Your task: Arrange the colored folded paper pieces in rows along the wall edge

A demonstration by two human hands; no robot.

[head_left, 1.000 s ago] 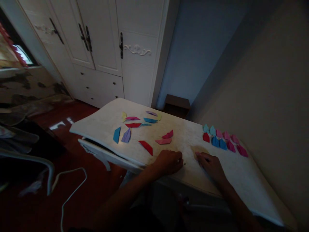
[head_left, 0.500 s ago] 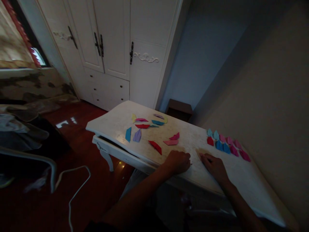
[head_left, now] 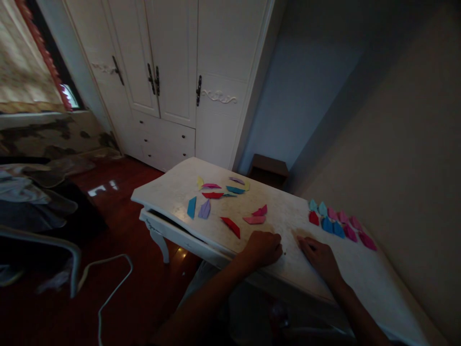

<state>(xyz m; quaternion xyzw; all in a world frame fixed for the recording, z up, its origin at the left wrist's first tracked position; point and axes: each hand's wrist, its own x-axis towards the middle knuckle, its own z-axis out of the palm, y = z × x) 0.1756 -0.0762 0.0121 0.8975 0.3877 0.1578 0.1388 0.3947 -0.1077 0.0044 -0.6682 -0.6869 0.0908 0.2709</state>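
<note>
My left hand (head_left: 264, 248) rests on the white table, its fingers curled in; whatever they may hold is hidden. To its right, my right hand (head_left: 320, 258) lies on the tabletop with thumb and fingers drawn together, and I cannot make out anything in them. Just beyond the left hand are a salmon folded paper piece (head_left: 254, 220), a magenta one (head_left: 260, 210) and a red one (head_left: 230, 227). Past the right hand, small folded papers stand in two rows, among them a red one (head_left: 313, 218) and a blue one (head_left: 338, 229).
More folded papers lie on the left half of the white table (head_left: 165, 185), such as a light purple one (head_left: 204, 209) and a blue one (head_left: 192, 207). Its drawer (head_left: 176, 228) is slightly open. A white wardrobe (head_left: 219, 129) stands behind; a wall (head_left: 406, 158) runs along the right.
The view has tilted up slightly, so everything sits a little lower. Both hands stay at nearly the same places on the table, still closed. The folded papers have not moved.
</note>
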